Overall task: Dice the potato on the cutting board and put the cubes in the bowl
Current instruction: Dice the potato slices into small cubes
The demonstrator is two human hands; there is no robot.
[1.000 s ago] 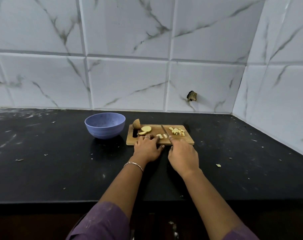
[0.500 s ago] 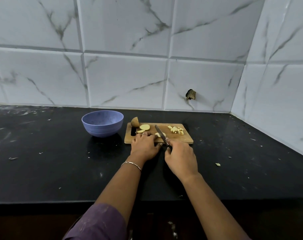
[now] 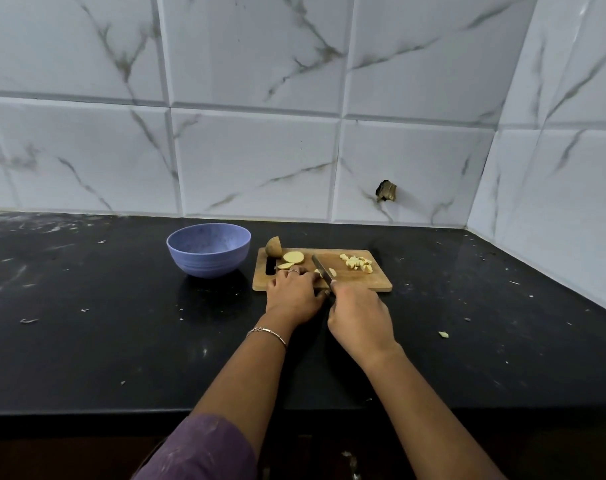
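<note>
The blue bowl (image 3: 208, 262) sat on the black counter (image 3: 121, 323) at 9 o'clock from the cutting board (image 3: 360, 283), its visible inner wall plain blue. On the board, a skin-on potato end (image 3: 273, 246) stood at the 11 o'clock corner with round slices (image 3: 293, 257) beside it, and cubes (image 3: 357, 263) were heaped toward 1 o'clock. The left hand (image 3: 293, 296) curled its fingers down on a potato strip (image 3: 332, 272) near 6 o'clock. The right hand (image 3: 358, 315) gripped the knife (image 3: 321, 266), blade angled toward 11 o'clock against that strip.

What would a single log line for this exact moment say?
step: dicing | right hand: grips knife | left hand: holds potato piece | cubes: piled on cutting board | bowl: no cubes visible
</note>
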